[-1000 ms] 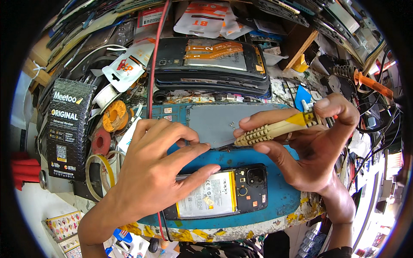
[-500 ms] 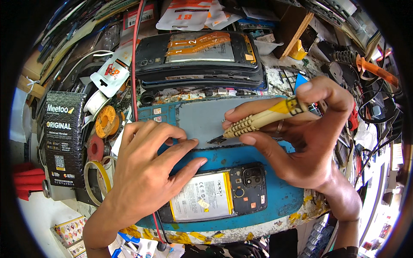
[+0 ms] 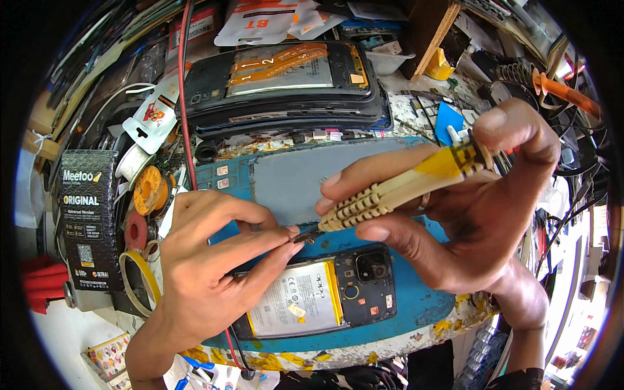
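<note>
My right hand [image 3: 455, 227] is closed round a screwdriver [image 3: 396, 192] with a ribbed beige handle and a yellow and black upper end. One finger rests on its end cap; the thumb and other fingers grip lower down. The dark tip slants down to the left, where the thumb and index finger of my left hand [image 3: 214, 253] pinch it. Whether a tiny part sits between those fingertips is too small to tell. Just below lies a phone [image 3: 367, 296] without its back cover, showing a white battery [image 3: 296, 296] with yellow edges and a camera block. My left forearm and fingers hide its left end.
A blue work mat [image 3: 416, 292] with a grey panel [image 3: 286, 182] lies underneath. Behind it are stacked opened phones [image 3: 279, 78] and a red cable [image 3: 183, 97]. At left stand a black package [image 3: 91, 221], spools [image 3: 149, 190] and a tape roll [image 3: 140, 283]. An orange-handled tool [image 3: 565, 96] lies right.
The screwdriver tip has come off the grey panel, down and left, to my left fingertips. My left thumb and index finger, apart before, now pinch the tip. The view has shifted slightly.
</note>
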Demonstrator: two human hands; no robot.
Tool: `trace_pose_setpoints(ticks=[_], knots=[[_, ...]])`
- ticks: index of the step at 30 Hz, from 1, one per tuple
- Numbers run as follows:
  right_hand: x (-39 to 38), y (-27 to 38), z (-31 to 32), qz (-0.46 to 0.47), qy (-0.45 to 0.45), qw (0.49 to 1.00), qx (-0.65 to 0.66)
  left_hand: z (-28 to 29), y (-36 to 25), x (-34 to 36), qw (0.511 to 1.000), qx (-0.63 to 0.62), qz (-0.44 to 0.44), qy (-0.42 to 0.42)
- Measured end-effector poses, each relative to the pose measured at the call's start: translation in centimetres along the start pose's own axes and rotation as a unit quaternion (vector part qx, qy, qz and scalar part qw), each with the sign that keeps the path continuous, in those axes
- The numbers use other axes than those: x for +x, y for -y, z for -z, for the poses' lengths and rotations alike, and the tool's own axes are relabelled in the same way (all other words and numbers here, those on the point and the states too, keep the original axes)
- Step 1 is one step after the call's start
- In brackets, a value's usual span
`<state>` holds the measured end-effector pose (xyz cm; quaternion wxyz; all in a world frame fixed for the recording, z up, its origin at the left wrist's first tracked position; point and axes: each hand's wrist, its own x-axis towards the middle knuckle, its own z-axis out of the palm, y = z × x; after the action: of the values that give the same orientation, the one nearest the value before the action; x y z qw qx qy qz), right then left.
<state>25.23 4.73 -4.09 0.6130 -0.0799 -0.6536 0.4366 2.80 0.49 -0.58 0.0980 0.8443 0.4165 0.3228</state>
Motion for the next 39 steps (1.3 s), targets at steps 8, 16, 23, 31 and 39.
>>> trace_pose_setpoints(ticks=[8, 16, 23, 31, 39], knots=[[1.1, 3.2, 0.6, -0.066, -0.007, 0.996, -0.055, -0.1, -0.2, -0.1, 1.000, -0.003, 0.007, -0.017], [0.8, 3.2, -0.1, -0.046, -0.040, 0.998, -0.013, 0.5, -0.5, -0.1, 0.999, -0.052, -0.001, -0.013], [0.9, 5.7, -0.5, -0.141, -0.040, 0.988, -0.035, 1.1, -0.8, -0.2, 0.998, -0.059, 0.021, 0.020], [2.0, 5.9, -0.9, -0.205, -0.002, 0.975, -0.085, 0.7, -0.6, -0.2, 0.996, -0.086, 0.005, -0.006], [4.1, 9.1, -0.2, -0.272, 0.190, 0.897, -0.291, 0.6, -0.5, -0.2, 0.992, -0.119, 0.028, -0.018]])
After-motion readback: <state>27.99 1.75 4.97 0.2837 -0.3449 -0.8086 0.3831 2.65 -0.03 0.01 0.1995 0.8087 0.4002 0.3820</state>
